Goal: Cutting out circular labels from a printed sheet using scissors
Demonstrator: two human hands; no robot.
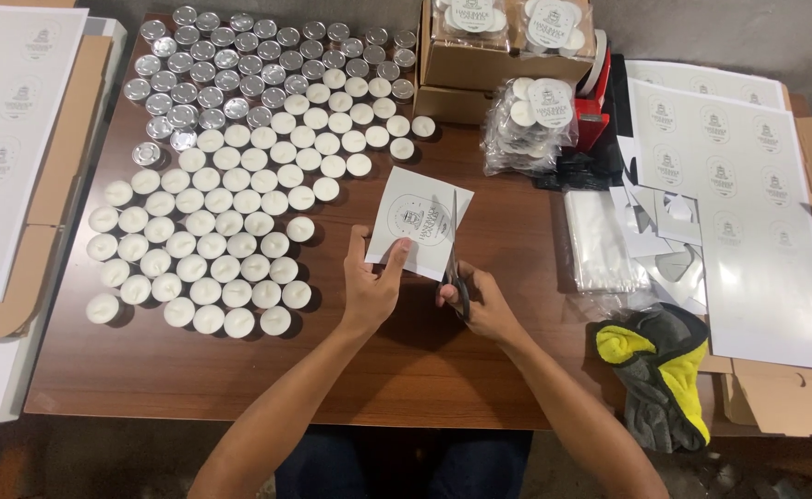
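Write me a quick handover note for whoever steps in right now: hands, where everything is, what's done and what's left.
Left hand holds the white square paper label by its lower edge. Right hand works grey metal scissors, blades up into the label's right side.
Done: cut partway; trimmed scraps lie to the right.
Left: finish this cut; uncut white label sheets wait on the right.
White tealight candles fill the brown wooden table on the left.

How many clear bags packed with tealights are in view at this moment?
3: two packed bags sit in the open cardboard box at the table's far edge, one left, one right; a third lies just below it. More may be hidden inside the box.
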